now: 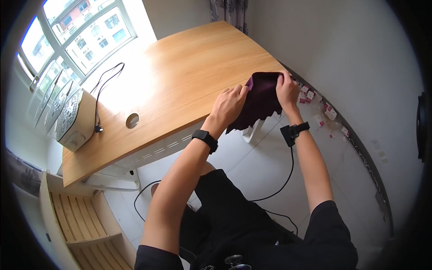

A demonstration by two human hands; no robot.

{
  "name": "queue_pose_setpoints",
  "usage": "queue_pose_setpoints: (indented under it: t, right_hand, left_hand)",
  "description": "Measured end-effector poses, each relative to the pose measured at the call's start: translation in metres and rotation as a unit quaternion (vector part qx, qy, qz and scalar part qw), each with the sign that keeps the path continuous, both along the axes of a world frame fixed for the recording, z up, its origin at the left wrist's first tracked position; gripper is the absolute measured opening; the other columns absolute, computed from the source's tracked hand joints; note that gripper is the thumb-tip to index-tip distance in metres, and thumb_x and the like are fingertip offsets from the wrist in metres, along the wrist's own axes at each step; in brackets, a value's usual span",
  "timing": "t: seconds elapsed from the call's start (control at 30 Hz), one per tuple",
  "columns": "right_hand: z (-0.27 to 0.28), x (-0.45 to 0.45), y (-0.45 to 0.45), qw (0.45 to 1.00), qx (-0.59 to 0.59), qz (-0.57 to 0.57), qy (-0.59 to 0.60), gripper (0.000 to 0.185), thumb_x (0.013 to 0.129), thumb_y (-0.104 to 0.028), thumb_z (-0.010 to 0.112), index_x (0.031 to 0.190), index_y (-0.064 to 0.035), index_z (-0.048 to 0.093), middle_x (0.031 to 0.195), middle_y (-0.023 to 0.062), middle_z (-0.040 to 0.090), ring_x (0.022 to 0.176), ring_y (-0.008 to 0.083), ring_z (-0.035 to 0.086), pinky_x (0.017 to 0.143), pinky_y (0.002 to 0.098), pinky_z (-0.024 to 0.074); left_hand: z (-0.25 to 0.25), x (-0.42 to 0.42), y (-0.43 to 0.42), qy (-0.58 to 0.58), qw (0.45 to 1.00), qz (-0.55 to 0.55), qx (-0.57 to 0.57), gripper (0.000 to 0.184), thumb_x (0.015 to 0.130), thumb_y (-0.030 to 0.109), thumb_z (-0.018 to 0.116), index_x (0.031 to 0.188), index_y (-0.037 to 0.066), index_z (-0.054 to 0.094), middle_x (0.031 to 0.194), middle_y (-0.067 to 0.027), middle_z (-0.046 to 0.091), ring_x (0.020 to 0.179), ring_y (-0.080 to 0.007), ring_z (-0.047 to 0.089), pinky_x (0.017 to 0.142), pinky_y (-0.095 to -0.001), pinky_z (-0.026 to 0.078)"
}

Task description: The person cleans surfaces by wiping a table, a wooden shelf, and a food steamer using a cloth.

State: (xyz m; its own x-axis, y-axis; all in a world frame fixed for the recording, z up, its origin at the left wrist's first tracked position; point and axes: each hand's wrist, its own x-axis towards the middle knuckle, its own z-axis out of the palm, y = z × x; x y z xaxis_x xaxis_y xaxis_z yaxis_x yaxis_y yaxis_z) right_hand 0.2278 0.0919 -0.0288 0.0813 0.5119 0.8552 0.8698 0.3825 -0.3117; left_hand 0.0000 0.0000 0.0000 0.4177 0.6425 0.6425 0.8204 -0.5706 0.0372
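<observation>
A dark purple cloth point(260, 99) is stretched between my two hands at the right front edge of the wooden table point(193, 58). My left hand point(228, 104) is closed on the cloth's left upper corner. Its right upper corner is pinched in my right hand point(287, 90), thumb on top. The lower edge looks ragged and hangs past the table edge, over the floor. Black bands sit on both wrists, and a cable runs down from the right one.
A steamer-like appliance point(74, 119) with clear tiers stands at the table's left, beside a black power cord point(97, 103). A round hole point(132, 120) pierces the tabletop. Small red-and-white packets point(330, 112) lie by the wall. Wooden slatted shelving point(78, 216) stands lower left.
</observation>
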Motion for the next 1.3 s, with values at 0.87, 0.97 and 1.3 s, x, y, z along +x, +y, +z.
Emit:
queue_pose_setpoints:
  t: [0.87,0.97,1.3]
  right_hand:
    - [-0.120,0.049,-0.024,0.907,-0.097,0.255,0.322,0.076,0.087,0.000,0.064,0.152,-0.0023,0.024,0.151,0.0224,0.038,0.139,0.0354,0.040,0.113,0.0440,0.0375]
    - [-0.125,0.048,-0.014,0.900,-0.130,0.279,0.309,0.104,0.082,-0.001,0.074,0.158,-0.0079,0.003,0.158,0.0246,0.023,0.148,0.0404,0.024,0.116,0.0476,0.0330]
    - [-0.115,0.006,0.007,0.905,-0.135,0.299,0.271,0.108,0.077,0.000,0.078,0.157,-0.0039,0.005,0.145,0.0265,0.045,0.131,0.0350,0.051,0.106,0.0427,0.0454]
  left_hand:
    - [-0.097,0.055,-0.001,-0.372,0.843,0.004,-0.388,0.032,0.105,0.007,0.035,0.136,-0.003,0.038,0.120,-0.0256,0.066,0.108,-0.0366,0.066,0.090,-0.0429,0.052]
    - [-0.111,0.076,0.014,-0.390,0.858,-0.064,-0.329,0.049,0.103,0.001,0.038,0.149,0.001,0.022,0.133,-0.0281,0.058,0.121,-0.0373,0.060,0.098,-0.0418,0.049]
    - [-0.113,0.110,0.052,-0.417,0.819,-0.126,-0.374,0.075,0.081,-0.015,0.038,0.153,-0.002,0.017,0.152,-0.0290,0.033,0.144,-0.0433,0.033,0.117,-0.0394,0.028]
